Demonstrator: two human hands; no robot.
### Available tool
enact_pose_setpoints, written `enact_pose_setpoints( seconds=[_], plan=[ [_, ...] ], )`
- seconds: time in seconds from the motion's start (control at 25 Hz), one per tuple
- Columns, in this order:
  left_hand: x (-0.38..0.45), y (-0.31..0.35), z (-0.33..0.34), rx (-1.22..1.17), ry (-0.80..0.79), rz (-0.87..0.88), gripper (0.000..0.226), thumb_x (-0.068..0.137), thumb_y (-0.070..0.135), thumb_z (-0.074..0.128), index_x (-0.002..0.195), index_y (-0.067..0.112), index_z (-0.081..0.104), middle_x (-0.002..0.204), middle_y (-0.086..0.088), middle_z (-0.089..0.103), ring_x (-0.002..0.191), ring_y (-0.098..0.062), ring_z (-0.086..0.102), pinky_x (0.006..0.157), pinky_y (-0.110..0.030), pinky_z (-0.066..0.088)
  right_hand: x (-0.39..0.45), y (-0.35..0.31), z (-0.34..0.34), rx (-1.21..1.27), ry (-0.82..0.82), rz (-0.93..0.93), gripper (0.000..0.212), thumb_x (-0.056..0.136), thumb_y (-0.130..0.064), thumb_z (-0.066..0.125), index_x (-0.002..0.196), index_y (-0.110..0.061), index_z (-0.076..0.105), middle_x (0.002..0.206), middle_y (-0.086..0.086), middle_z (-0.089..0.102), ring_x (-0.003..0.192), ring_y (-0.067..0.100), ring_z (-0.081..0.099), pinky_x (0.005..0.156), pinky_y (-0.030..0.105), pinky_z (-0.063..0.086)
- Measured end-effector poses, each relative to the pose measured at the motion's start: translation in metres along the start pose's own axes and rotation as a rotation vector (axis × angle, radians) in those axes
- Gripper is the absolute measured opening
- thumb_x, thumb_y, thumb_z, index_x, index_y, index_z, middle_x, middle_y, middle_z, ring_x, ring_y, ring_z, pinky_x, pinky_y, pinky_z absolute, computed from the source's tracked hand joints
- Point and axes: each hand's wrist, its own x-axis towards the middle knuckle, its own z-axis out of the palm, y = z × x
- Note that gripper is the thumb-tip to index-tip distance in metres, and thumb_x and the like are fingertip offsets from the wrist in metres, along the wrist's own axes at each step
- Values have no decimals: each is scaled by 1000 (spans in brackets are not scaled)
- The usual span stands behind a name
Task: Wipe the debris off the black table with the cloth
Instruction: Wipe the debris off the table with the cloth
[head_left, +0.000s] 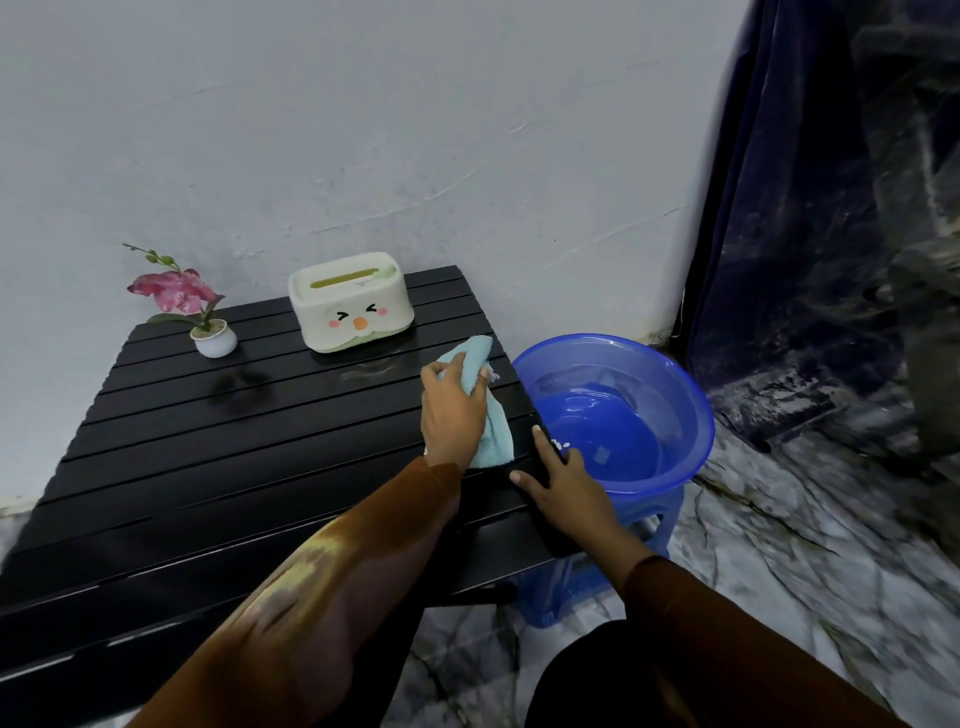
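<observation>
The black slatted table (218, 467) fills the left and middle of the view. My left hand (451, 410) presses a light blue cloth (493, 431) onto the table near its right edge, fingers closed over the cloth. My right hand (558, 483) lies cupped along the table's right edge, just below the cloth, with fingers apart. A few small white crumbs (560, 445) rest at the fingertips of that hand, over the rim of the blue basin (691, 395).
A cream tissue box (350, 301) with a cartoon face stands at the table's back. A small white pot with a pink orchid (213, 338) sits at the back left. The basin rests on a blue stool (649, 525). A dark curtain (810, 208) hangs at right.
</observation>
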Motion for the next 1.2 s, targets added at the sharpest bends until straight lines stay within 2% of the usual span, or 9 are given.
enact_pose_setpoints(
  seconds=[0.4, 0.68, 0.88, 1.08, 1.2],
  plan=[
    [-10, -38, -49, 131, 16, 52, 44, 94, 39, 47, 134, 19, 48, 136, -10, 38, 119, -29, 50, 98, -44, 48, -5, -5, 11, -172, 132, 14, 64, 93, -58, 27, 149, -35, 7, 145, 15, 31, 119, 32, 51, 93, 40, 47],
    [-21, -83, -127, 208, 145, 9, 43, 94, 36, 49, 134, 18, 47, 138, -12, 37, 120, -31, 49, 97, -45, 47, -11, -11, 9, -166, 139, 38, 63, 93, -55, 31, 148, -34, 11, 134, 15, 38, 110, 33, 55, 86, 39, 46],
    [-29, -125, -188, 332, 197, -20, 42, 93, 34, 51, 133, 19, 49, 137, -13, 37, 118, -35, 49, 93, -49, 48, -11, -13, 9, -181, 109, 64, 62, 93, -55, 30, 148, -36, 8, 133, 18, 37, 108, 34, 54, 84, 40, 46],
    [-38, -158, -246, 448, 271, -73, 41, 93, 34, 53, 131, 19, 51, 136, -14, 38, 115, -39, 48, 85, -50, 47, -12, -16, 9, -184, 113, 93, 61, 93, -56, 30, 148, -37, 9, 134, 20, 36, 110, 38, 53, 88, 46, 46],
    [-48, -180, -270, 533, 292, -89, 40, 92, 33, 54, 129, 18, 52, 137, -17, 39, 113, -43, 48, 85, -52, 48, -14, -18, 9, -194, 107, 101, 61, 93, -56, 29, 148, -38, 8, 133, 20, 36, 110, 39, 52, 89, 48, 45]
  ],
)
